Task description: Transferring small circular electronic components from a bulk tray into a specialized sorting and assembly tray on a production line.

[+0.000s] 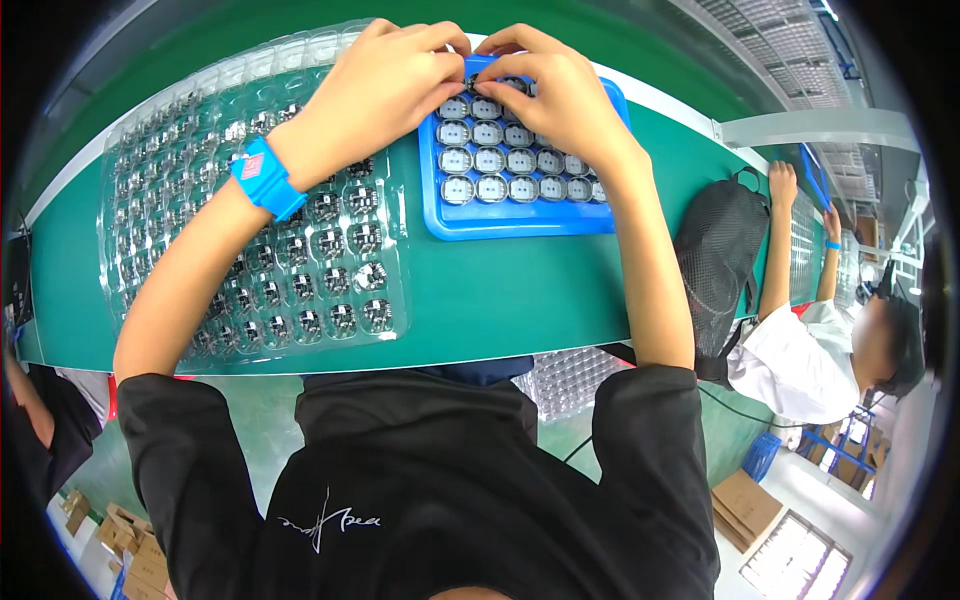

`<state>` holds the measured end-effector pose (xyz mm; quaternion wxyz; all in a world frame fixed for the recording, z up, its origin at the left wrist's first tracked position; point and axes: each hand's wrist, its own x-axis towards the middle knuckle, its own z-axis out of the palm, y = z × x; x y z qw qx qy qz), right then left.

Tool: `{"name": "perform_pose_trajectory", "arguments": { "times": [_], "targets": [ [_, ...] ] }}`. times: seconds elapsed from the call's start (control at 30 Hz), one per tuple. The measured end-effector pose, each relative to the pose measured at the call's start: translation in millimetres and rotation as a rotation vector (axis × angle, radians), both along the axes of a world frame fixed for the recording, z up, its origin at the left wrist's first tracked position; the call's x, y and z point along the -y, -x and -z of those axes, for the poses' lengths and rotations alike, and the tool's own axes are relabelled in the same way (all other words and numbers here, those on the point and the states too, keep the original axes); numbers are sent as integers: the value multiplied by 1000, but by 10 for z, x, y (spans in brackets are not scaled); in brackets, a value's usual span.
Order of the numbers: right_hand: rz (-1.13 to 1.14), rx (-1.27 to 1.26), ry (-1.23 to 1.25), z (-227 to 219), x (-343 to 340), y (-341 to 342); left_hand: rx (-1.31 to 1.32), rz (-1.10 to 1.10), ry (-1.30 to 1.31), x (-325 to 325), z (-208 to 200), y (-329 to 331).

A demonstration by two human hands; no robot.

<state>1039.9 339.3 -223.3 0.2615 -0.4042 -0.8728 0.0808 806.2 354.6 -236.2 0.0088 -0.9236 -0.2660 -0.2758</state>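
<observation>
A blue tray [432,215] lies on the green table, holding rows of rounded grey-white parts [489,188]. My left hand [395,75] is at the tray's far left corner, its thumb and fingers closed together. Opposite it, my right hand [560,95] reaches over the tray with its thumb and fingers pinched. The fingertips of both nearly meet at a small dark piece at the far row; its kind is too small to tell. A clear plastic blister tray [395,275] sits under my left forearm, with small black-and-silver components [335,280] in many of its pockets.
The green table [500,300] curves across the view. To the right stands a black mesh backpack [715,255], and beyond it a person in a white shirt [795,365] holds up a blue tray [815,178]. Another person's dark sleeve [65,430] shows at the left. Cardboard boxes [745,505] lie on the floor.
</observation>
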Motion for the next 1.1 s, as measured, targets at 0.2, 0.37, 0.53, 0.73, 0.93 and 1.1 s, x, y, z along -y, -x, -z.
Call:
{"name": "perform_pose_trajectory", "arguments": {
  "times": [0.2, 0.37, 0.53, 0.73, 0.93, 1.1],
  "targets": [
    [-35, 82, 51, -84, 13, 61, 67, -44, -21, 17, -156, 125],
    [-10, -29, -95, -306, 17, 438, 91, -148, 210, 192, -778, 914],
    [-292, -5, 7, -232, -84, 1180, -37, -178, 378, 360, -447, 1523],
    [-196, 186, 110, -89, -184, 1601, -38, -221, 367, 387, -318, 1582],
    [-120, 28, -54, -146, -157, 1449, -106, -257, 281, 342, -337, 1438],
    [-115, -136, 17, -606, 59, 454, 60, -162, 162, 437, -654, 1106]
  ]
}}
